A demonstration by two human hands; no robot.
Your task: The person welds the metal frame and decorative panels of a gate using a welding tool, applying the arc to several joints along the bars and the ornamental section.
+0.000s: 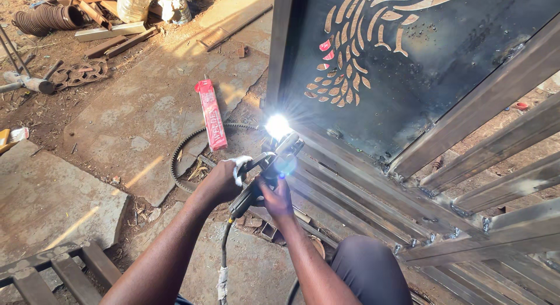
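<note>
I am looking down on an outdoor yard of bare earth and cracked concrete slabs [146, 112], sunlit and strewn with scrap. In the middle of my view sits the electrode holder [265, 173], a dark clamp tilted up and to the right, with its tip at a glaring white welding arc [277, 126] that burns on the lower left corner of a steel gate [408, 89]. My left hand [221, 179] is closed around the holder from the left side, a scrap of white cloth [240, 165] wrapped between fingers and handle. My right hand [277, 199] is closed on the same holder from below and to the right, so both hands touch the tool and lie just beside each other. A grey cable [224, 246] drops from the handle toward the bottom edge, bound with pale tape low down.

The gate lies tilted across the right half of the view: a dark sheet panel with cut-out feather shapes, and below it slanting steel bars [496, 147] (weld beads show at their joints). Left of the arc, a red box of electrodes [211, 113] rests on the slab, partly over a toothed ring gear [182, 159]. My dark-clothed knee [370, 270] shows at the bottom. A welded frame [52, 270] lies in the lower left corner.
</note>
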